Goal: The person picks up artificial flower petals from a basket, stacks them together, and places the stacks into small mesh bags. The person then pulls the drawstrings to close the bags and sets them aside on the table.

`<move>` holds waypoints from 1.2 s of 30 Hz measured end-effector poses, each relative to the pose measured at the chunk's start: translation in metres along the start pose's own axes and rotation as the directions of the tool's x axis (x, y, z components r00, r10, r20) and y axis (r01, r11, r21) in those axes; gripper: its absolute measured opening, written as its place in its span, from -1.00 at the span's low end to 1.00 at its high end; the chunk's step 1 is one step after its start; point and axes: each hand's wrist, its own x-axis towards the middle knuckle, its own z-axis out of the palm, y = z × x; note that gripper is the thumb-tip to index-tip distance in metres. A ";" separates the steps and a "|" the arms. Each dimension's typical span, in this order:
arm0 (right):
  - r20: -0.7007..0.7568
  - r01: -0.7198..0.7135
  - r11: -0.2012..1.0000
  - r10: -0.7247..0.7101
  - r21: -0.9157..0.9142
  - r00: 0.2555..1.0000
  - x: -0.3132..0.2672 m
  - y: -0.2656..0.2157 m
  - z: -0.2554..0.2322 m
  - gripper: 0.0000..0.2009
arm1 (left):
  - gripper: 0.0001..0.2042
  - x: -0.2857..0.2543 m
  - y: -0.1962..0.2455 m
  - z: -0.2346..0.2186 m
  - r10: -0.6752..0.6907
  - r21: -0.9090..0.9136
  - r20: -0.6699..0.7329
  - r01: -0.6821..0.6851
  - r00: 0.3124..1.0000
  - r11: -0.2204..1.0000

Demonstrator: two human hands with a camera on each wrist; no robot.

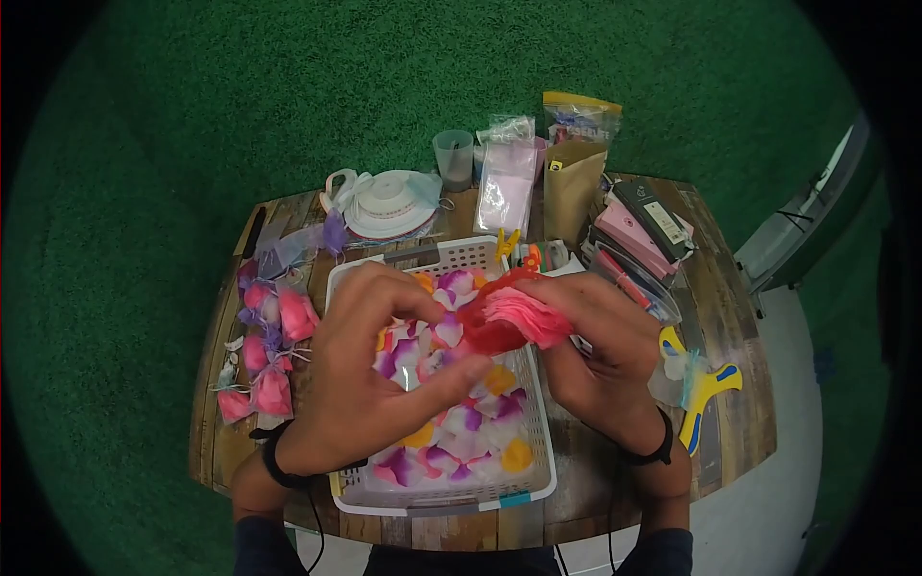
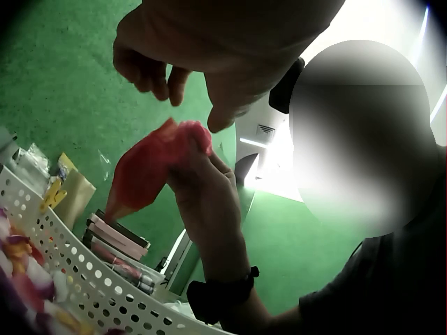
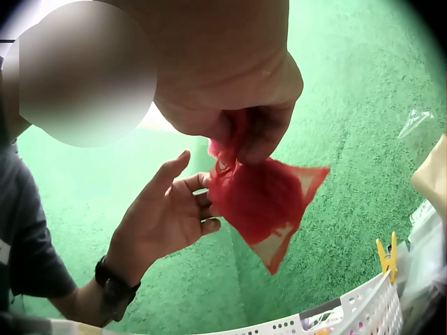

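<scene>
My right hand [image 1: 605,350] pinches a small red sheer drawstring pouch [image 3: 258,199] by its gathered top, above the basket. A pink ruffled bunch [image 1: 528,317] shows at the pinching fingers, and the pouch hangs with its two lower corners spread. Dark red contents fill its middle in the right wrist view. Opposite, my left hand [image 1: 370,355] holds nothing, its thumb and fingers apart near the pouch. Below both hands, a white perforated basket [image 1: 545,437] holds many loose petals [image 1: 464,420] in purple, white, pink and orange.
Filled pink and purple pouches [image 1: 272,389] lie left of the basket. Behind it stand a ribbon roll [image 1: 389,197], a cup [image 1: 454,158], clear packets [image 1: 506,182] and a brown pouch [image 1: 573,187]. To the right are boxes [image 1: 645,230] and a yellow-blue tool [image 1: 709,394]. A yellow clip [image 1: 508,243] grips the rim.
</scene>
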 end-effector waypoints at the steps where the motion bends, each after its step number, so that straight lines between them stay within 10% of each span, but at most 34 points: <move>1: 0.003 -0.001 1.000 0.001 -0.001 1.000 -0.001 0.000 0.001 -0.60 | -0.64 0.003 0.010 0.004 -0.121 -0.083 0.058 0.126 0.991 0.989; 9: 0.139 -0.407 0.799 0.387 0.443 0.912 -0.003 0.002 0.001 -0.77 | -0.65 0.012 -0.014 0.033 -0.381 -0.334 0.132 0.403 0.915 0.852; 15: 0.302 -0.500 0.570 0.408 0.652 0.861 -0.006 0.011 -0.006 -0.75 | -0.65 0.025 -0.017 0.027 -0.335 -0.500 0.228 0.405 0.914 0.765; 23: 0.270 -0.431 0.646 0.337 0.631 0.902 -0.004 0.018 -0.015 -0.78 | -0.68 0.025 -0.018 0.026 -0.411 -0.433 0.479 0.617 0.775 0.658; 30: 0.228 -0.394 0.657 0.326 0.643 0.917 -0.005 0.015 -0.012 -0.78 | -0.71 0.013 -0.010 0.028 -0.403 -0.546 0.434 0.591 0.806 0.593; 36: 0.279 -0.388 0.797 0.284 0.463 0.917 -0.005 0.020 -0.010 -0.77 | -0.76 0.011 -0.027 0.038 -0.203 -0.560 0.101 0.225 0.974 0.797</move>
